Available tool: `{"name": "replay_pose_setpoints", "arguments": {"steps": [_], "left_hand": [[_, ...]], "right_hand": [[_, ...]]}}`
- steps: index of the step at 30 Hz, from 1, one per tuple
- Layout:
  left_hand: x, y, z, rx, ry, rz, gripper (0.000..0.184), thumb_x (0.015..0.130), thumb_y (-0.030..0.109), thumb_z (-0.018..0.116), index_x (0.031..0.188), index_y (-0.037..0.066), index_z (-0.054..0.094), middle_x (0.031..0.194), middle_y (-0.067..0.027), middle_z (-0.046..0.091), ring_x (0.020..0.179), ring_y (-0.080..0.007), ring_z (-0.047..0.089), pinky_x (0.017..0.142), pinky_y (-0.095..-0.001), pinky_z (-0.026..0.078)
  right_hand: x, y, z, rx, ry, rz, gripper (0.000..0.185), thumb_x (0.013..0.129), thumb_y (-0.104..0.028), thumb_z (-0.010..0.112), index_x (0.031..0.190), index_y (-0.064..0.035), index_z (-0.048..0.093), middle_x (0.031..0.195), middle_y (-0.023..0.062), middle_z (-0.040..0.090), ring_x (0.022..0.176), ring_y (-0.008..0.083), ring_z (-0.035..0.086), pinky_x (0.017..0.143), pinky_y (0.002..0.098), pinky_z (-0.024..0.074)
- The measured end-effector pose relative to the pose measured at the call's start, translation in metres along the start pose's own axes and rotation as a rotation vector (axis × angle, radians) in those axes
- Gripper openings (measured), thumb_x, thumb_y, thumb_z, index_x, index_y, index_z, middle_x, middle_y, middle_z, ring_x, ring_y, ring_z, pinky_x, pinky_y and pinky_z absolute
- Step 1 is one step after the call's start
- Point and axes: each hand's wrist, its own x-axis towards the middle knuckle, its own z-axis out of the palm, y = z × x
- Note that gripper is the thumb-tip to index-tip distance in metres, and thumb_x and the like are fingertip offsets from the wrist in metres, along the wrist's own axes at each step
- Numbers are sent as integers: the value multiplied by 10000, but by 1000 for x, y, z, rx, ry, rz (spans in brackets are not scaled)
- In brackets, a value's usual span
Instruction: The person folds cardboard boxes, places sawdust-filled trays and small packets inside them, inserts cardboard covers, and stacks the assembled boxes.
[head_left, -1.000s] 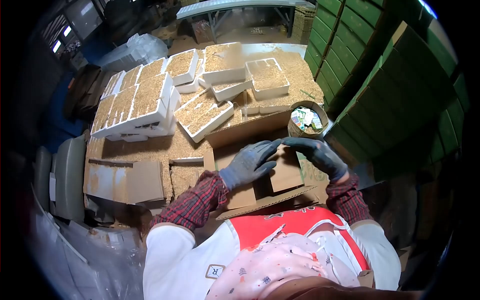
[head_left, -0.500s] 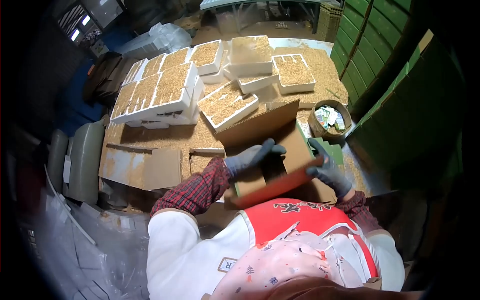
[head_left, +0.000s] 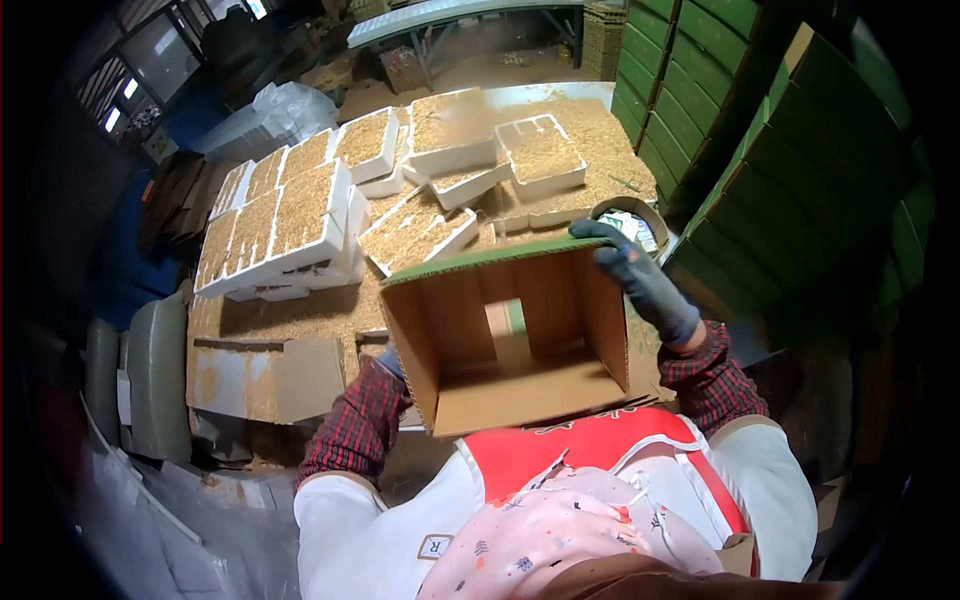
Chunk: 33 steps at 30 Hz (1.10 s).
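A cardboard box (head_left: 512, 392), brown inside and green along its upper edge, is tilted so that its open side faces me. A slit of light shows between the flaps at its far end. My right hand (head_left: 640, 280), in a grey-blue glove, is closed over the box's upper right corner. At the left wall, my left hand (head_left: 391, 361) is pressed to the outside of the box; its fingers are hidden behind the cardboard. Just beyond the right hand is a round tub (head_left: 645, 215) with small printed packets.
White foam trays (head_left: 330, 240) filled with tan shavings are stacked across the table, which is strewn with more shavings (head_left: 610, 150). Flat cardboard (head_left: 310, 380) lies at the left front. Tall stacks of green boxes (head_left: 700, 85) line the right. A grey roll (head_left: 160, 380) stands left.
The box has been turned so its opening faces me, with the green edge on top. My right hand has moved up to its corner; the left has gone down behind its left side.
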Motion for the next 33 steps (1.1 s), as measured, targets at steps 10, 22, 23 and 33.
{"name": "replay_pose_setpoints", "arguments": {"steps": [10,22,23,33], "left_hand": [[-102,70,71,712,245,443,816,923,278,631,1526,11,151,1370,-244,494,1193,-309,539,1010,-373,424],[-96,53,75,489,306,135,596,975,177,533,1476,-32,289,1455,-239,413,1344,-333,419,1099,-371,328],[-97,52,74,507,298,144,599,975,179,534,1477,-33,286,1457,-239,412,1345,-338,417,1099,-374,329],[-94,50,77,466,318,110,618,975,234,541,1473,-35,292,1467,-247,390,1354,-350,397,1123,-383,299]], "right_hand": [[61,113,-29,-143,-650,382,515,1007,-508,408,1221,-90,620,1092,148,661,1009,257,629,865,333,501],[302,336,-81,-312,580,774,929,685,-676,725,1175,96,561,1160,266,618,1115,361,587,925,418,461],[300,340,-78,-258,641,696,848,675,-642,766,1034,116,639,1027,250,676,979,339,655,816,411,501],[191,244,-137,805,114,834,437,811,-249,767,1199,-143,596,1005,76,649,929,226,646,733,356,549]]}}
